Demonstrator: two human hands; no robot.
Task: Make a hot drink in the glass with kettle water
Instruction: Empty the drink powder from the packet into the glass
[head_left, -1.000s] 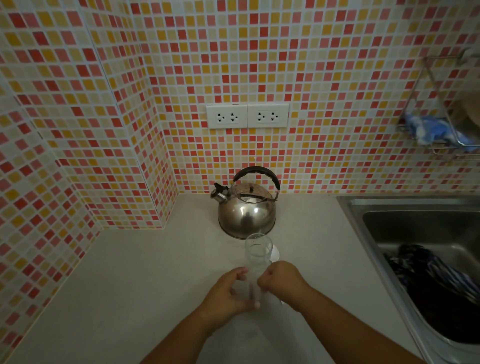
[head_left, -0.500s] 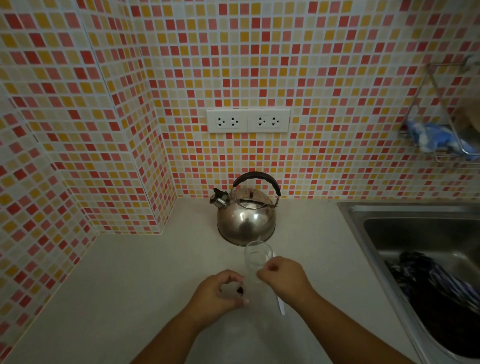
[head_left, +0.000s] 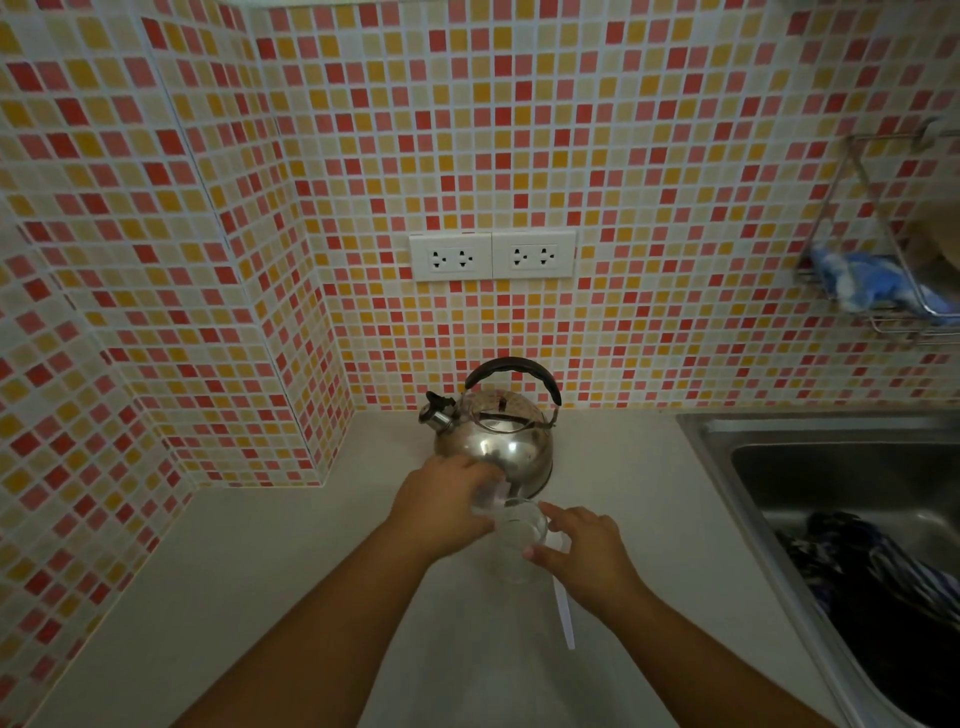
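Observation:
A small clear glass (head_left: 519, 532) stands on the pale counter (head_left: 260, 597), just in front of the steel kettle (head_left: 493, 447) with its black handle. My right hand (head_left: 589, 558) grips the glass from the right with thumb and fingers. My left hand (head_left: 447, 504) is closed on a small translucent packet (head_left: 488, 496), held tilted at the left of the glass rim. What is in the packet is too blurred to make out. A white plastic stirrer (head_left: 563, 616) lies on the counter to the right of the glass, partly under my right hand.
A steel sink (head_left: 831, 467) with dark striped cloth (head_left: 883, 582) fills the right side. A wire rack (head_left: 883, 291) with a blue cloth hangs on the tiled wall. Two wall sockets (head_left: 492, 255) sit above the kettle. A tiled corner juts out at left.
Both hands were together on the packet in front of the glass. Now my left hand has lifted the packet to the glass rim and my right hand has taken hold of the glass.

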